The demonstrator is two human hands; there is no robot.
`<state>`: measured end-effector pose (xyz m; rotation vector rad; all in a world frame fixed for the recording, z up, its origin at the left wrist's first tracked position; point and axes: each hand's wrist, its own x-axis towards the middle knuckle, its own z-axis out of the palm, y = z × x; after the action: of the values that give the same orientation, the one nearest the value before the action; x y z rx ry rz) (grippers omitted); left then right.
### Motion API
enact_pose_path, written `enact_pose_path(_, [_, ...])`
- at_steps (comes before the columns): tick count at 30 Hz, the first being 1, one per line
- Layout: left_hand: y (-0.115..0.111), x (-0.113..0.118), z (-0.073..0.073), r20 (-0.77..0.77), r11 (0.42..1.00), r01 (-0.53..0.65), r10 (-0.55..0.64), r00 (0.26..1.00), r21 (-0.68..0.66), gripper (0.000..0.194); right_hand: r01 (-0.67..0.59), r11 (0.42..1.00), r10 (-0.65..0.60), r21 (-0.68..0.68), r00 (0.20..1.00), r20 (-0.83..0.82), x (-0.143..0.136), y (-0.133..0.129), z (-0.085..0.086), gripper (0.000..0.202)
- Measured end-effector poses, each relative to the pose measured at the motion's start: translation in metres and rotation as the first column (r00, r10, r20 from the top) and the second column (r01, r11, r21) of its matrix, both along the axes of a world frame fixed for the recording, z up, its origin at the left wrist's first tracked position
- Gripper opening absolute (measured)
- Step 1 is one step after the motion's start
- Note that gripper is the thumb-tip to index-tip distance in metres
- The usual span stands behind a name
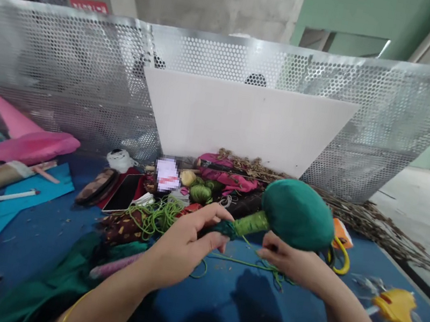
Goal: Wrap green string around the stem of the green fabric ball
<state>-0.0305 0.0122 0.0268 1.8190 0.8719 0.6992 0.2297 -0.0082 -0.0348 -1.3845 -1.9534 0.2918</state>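
Note:
My left hand [189, 246] grips a green cloth-headed stick by its dark cloth-covered end, thumb and fingers curled round it. The stick's rounded head [298, 215] is padded and covered in smooth green cloth. A lighter green wrapping [252, 223] covers part of the shaft. Below the head, my right hand [285, 256] is closed in a pinch on a thin green cord [245, 239], which runs to the wrapped shaft. Loose green cord [243, 262] trails over the blue table under both hands. A tangled heap of it [161, 215] lies beyond my left wrist.
Yellow-handled scissors [342, 257] and a yellow glue gun [399, 310] lie at right. Dried stems [384, 226] stretch along the back right. Dark green cloth [54, 271] and a phone [124, 194] are at left. A white board [245, 125] leans against perforated metal sheeting [90, 70].

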Motion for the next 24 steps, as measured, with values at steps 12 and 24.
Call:
enact_pose_path(12, [0.022,-0.012,-0.012,0.356,0.927,0.071,0.071,0.932,-0.369,0.023,-0.321,0.936,0.151,-0.143,0.735,-0.662,-0.081,0.019,0.026,0.038])
enact_pose_path(24, [0.032,-0.008,-0.019,0.411,0.886,0.063,0.149,0.899,-0.459,0.035,-0.233,0.912,0.367,0.338,0.832,-0.416,-0.083,-0.008,0.032,0.023])
